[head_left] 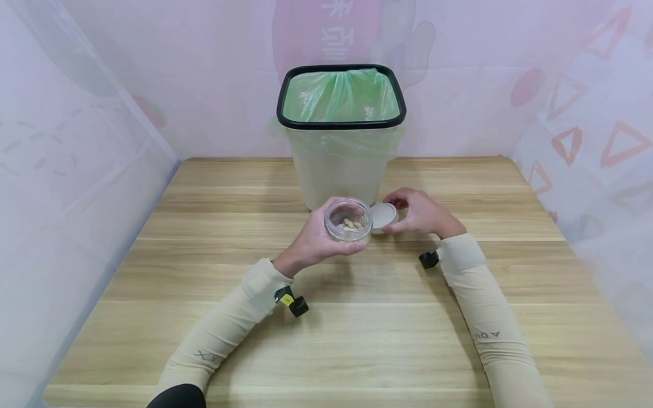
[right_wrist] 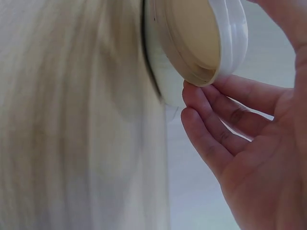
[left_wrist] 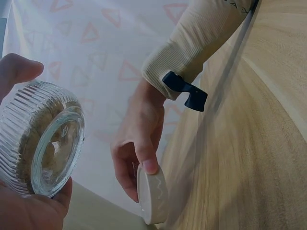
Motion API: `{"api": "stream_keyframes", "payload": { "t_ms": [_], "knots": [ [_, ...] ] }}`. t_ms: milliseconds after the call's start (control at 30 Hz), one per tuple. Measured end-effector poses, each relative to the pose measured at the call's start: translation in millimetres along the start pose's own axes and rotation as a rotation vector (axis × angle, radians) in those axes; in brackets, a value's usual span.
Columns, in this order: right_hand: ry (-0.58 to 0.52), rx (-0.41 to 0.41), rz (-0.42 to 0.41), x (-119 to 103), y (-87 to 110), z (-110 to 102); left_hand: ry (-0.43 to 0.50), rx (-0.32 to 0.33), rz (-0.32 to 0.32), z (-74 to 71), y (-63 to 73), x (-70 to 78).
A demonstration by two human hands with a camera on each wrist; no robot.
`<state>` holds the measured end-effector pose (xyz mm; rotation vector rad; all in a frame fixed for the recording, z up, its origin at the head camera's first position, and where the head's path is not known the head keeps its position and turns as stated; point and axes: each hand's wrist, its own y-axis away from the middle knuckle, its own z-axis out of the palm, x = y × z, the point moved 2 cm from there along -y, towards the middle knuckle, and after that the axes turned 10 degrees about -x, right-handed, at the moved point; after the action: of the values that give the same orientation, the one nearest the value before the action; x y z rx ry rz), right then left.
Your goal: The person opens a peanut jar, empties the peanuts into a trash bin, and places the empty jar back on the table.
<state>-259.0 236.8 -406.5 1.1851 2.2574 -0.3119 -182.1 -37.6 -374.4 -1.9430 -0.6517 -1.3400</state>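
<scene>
My left hand [head_left: 318, 237] holds a clear glass jar [head_left: 351, 235] with ribbed sides, tipped so its mouth faces the head camera. A few small beige oblong pieces [head_left: 352, 224], peanut-like, lie inside it. In the left wrist view the jar [left_wrist: 19, 134] shows its thick base, with thumb and fingers around its side. Close by on the right, a round white lid [head_left: 384, 215] is pinched at its edge by my right hand [head_left: 422, 212]. Seen from the right wrist, the lid [right_wrist: 233, 33] turns its hollow underside to the camera. Lid and jar appear apart in the left wrist view.
Just behind both hands stands a pale waste bin [head_left: 339, 164] with a black rim [head_left: 341, 124] and a green plastic liner [head_left: 342, 93]. The wooden table [head_left: 367, 345] reaches back to printed curtains [head_left: 214, 85] on three sides. Small black wrist cameras [head_left: 298, 306] jut from both sleeves.
</scene>
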Motion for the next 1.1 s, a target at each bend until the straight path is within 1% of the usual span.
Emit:
{"api": "stream_keyframes", "payload": {
  "t_ms": [233, 433, 633, 867, 1100],
  "knots": [
    [-0.006, -0.034, 0.034, 5, -1.8, 5, -0.001, 0.000, -0.005, 0.2, 0.0, 0.0],
    [-0.027, -0.045, 0.055, 7, -0.6, 5, 0.005, -0.002, -0.007, 0.2, 0.1, 2.6],
    [-0.027, -0.079, 0.092, 11, -1.1, 8, 0.000, -0.001, -0.013, -0.3, 0.6, 1.6],
    [-0.033, -0.096, 0.084, 12, -1.7, 9, 0.009, -0.001, -0.009, -0.6, 0.3, 0.4],
    [-0.029, -0.110, 0.099, 16, -2.9, 11, 0.011, -0.001, -0.007, -0.1, -0.1, 0.2]
  ]
}}
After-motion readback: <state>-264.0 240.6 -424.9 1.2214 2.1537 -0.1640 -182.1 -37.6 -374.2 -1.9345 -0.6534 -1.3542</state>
